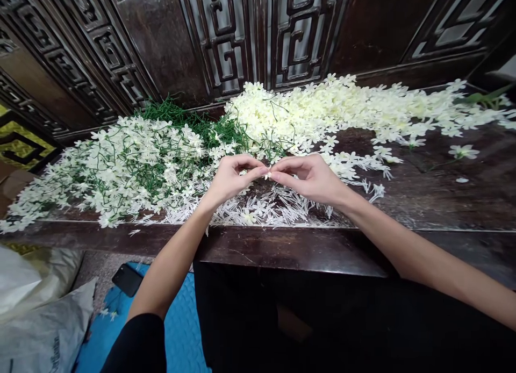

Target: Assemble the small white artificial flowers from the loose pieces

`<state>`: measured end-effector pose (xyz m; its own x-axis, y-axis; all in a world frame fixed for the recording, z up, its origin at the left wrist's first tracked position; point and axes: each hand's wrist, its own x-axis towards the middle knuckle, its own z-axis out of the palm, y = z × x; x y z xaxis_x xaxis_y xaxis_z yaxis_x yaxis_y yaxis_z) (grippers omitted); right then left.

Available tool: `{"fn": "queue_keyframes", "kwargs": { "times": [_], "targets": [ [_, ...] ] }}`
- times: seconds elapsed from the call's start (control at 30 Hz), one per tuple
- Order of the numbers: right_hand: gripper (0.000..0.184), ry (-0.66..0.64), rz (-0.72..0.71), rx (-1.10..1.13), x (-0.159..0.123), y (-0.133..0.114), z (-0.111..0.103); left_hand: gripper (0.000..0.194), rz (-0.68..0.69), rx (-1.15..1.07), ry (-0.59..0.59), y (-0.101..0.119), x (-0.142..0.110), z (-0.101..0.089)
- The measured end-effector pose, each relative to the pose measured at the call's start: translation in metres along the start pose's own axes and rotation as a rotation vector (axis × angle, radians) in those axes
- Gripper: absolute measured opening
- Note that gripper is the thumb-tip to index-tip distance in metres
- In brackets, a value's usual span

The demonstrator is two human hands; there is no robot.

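My left hand and my right hand meet fingertip to fingertip above a dark wooden table. Both pinch one small white artificial flower piece between thumb and forefinger. Below the hands lies a spread of white spiky flower parts. To the left is a heap of white flowers on green stems. Behind and to the right stretches a pile of loose cream flower heads.
Carved dark wooden panels stand behind the table. A lone flower lies at the right. On the floor at the lower left are a blue mat, a black phone and white sacks.
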<state>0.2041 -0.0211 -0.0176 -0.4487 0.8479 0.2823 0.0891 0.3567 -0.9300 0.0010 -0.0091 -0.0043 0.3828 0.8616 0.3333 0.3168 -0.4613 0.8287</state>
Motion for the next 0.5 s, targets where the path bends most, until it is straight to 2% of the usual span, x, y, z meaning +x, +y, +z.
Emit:
{"fn": "queue_keyframes", "kwargs": {
  "times": [0.2,0.33,0.5],
  "targets": [
    [0.015,0.015,0.007,-0.043,-0.0007,-0.0005,0.0005,0.021,0.003,0.029,-0.012,-0.0006,-0.0004,0.0011],
    [0.014,0.039,-0.01,-0.054,-0.0007,0.0017,0.001,0.016,0.016,0.021,0.017,-0.0016,-0.001,0.0022],
    [0.015,0.012,-0.015,-0.045,-0.0003,0.0028,-0.0007,0.015,0.011,0.028,0.025,0.0009,-0.0004,0.0022]
  ]
}}
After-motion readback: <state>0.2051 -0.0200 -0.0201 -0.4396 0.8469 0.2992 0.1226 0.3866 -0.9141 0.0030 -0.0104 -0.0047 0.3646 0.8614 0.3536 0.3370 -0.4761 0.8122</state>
